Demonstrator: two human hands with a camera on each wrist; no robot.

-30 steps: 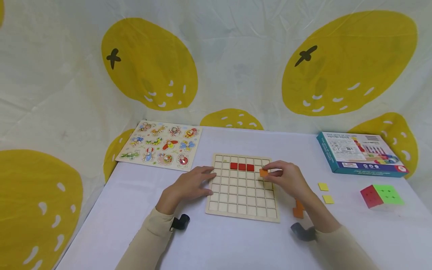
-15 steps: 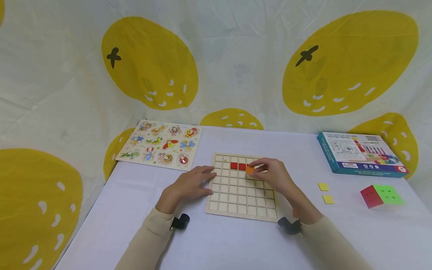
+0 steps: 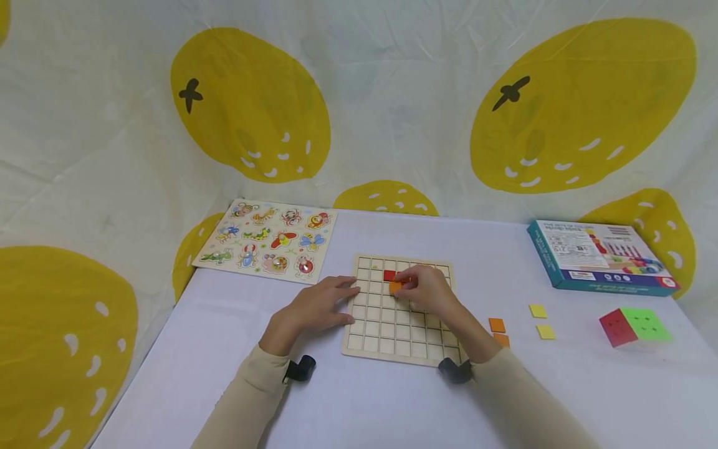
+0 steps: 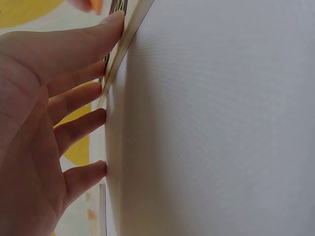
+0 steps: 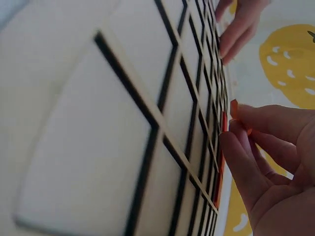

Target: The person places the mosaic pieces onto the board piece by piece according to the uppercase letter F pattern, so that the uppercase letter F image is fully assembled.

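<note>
The grid board lies mid-table, the picture puzzle behind it to the left. Right of the board lie four small tiles, then a cube, with a box behind those.

On my feed: pale matt wooden grid board, smooth orange tile, white matt tablecloth.

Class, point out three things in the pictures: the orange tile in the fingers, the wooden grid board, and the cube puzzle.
orange tile (image 3: 395, 287), head view, its visible face.
wooden grid board (image 3: 401, 358), head view, near rim.
cube puzzle (image 3: 647, 322), head view, green face.
</note>
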